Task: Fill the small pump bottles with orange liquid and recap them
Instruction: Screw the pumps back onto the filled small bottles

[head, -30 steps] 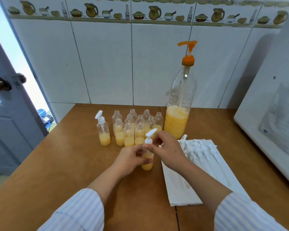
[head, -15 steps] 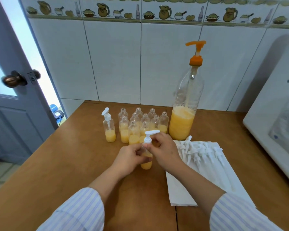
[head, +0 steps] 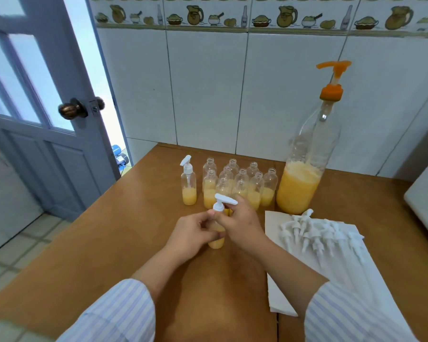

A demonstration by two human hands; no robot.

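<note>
— What are you doing down there, closest to you?

— I'm holding a small pump bottle (head: 216, 239) upright on the wooden table (head: 124, 243). My left hand (head: 192, 234) is curling round its body, steadying it, and my right hand (head: 240, 222) is pinching the white pump cap (head: 221, 202) at its collar, fingers wrapped round the neck. I'm judging this as the screwing-down step: the cap is sitting on the neck, nozzle pointing right.

— How are you making sure it goes on well?

— I'm keeping the bottle vertical so the threads are meeting squarely, turning only the collar and not the nozzle, and gripping the body gently, since a thin plastic wall like this is probably going to squeeze liquid up if I'm clamping hard.

— And just beside your right hand?

— A white cloth (head: 356, 275) is lying there, with the loose pump caps (head: 319, 233) spread over it, waiting.

— Further back?

— The uncapped bottles (head: 240, 186) are standing in a tight cluster, each partly filled with orange liquid. Left of them, slightly apart, one capped bottle (head: 188, 185) is standing finished. To the right, the big dispenser bottle (head: 304, 169) with its orange pump is sitting near the tiled wall (head: 208, 90).

— So, much left?

— I'm guessing plenty; most are still needing caps.
</note>
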